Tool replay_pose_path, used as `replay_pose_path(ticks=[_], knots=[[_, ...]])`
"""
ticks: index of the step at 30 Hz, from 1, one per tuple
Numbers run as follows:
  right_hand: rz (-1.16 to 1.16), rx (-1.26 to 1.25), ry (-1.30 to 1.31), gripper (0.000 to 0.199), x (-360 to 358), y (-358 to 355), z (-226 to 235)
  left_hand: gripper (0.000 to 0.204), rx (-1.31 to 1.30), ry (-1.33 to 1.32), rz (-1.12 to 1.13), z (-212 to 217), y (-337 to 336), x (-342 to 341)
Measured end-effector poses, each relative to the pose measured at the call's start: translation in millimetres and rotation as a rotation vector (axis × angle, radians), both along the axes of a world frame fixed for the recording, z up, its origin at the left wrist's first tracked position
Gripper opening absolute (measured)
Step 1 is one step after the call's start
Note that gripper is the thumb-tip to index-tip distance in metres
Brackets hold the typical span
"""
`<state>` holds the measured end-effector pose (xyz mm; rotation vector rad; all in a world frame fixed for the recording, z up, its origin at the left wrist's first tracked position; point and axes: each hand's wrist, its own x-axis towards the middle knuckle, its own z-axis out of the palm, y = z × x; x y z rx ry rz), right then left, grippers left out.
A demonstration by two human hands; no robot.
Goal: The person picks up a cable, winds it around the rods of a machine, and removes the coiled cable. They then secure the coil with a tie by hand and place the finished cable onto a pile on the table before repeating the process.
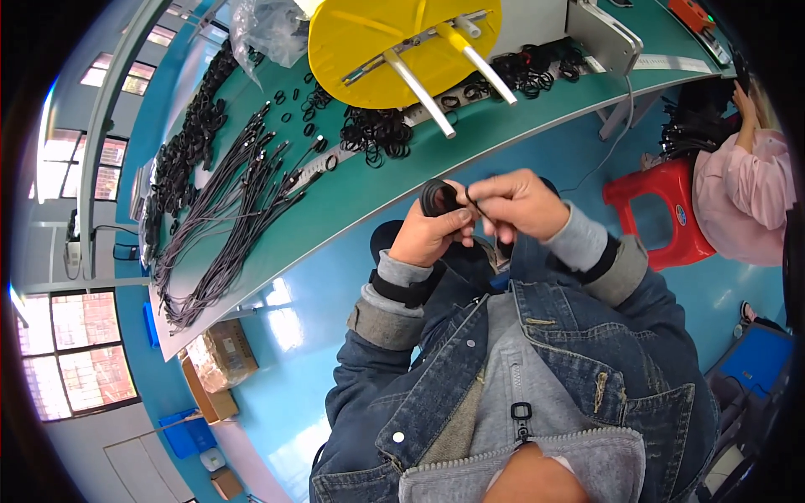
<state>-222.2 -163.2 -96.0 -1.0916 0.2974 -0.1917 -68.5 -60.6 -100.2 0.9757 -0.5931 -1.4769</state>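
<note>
Just off the table's front edge, in front of my body, my left hand (pixel 425 237) is closed round a black coiled cable (pixel 435 198). The coil stands up between its thumb and fingers. Beside it, my right hand (pixel 530 206) pinches a thin black strand (pixel 475 204) next to the coil. Whether that strand is the cable's end or a separate tie cannot be made out. Both hands are close together, their fingertips almost touching. On the green table (pixel 335 199), a bundle of loose grey-black cables (pixel 239 222) lies to the left.
A yellow disc (pixel 377 42) with white rods (pixel 419 92) overhangs the table's edge. Small black coils (pixel 375 134) lie below it, and a long heap of black coils (pixel 189 138) runs along the far left. A red stool (pixel 662 210) and a person in pink (pixel 742 197) are at right.
</note>
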Motion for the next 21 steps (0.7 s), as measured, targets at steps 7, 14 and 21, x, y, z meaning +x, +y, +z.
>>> replay_pose_path(ticks=[7, 14, 21], knots=[[0.181, -1.206, 0.066, 0.035, 17.6, -30.9, 42.2, 0.033, 0.072, -0.520, -0.235, -7.4, 1.3, -1.5], [0.209, -1.515, 0.144, 0.037, 23.7, -7.3, 24.1, 0.059, -0.147, -1.563, 0.182, -17.4, 2.3, -29.4], [0.025, -1.571, 0.189, 0.027, 25.9, 11.0, -13.3, 0.070, -0.215, -1.749, 0.431, -46.8, 6.0, -36.4]])
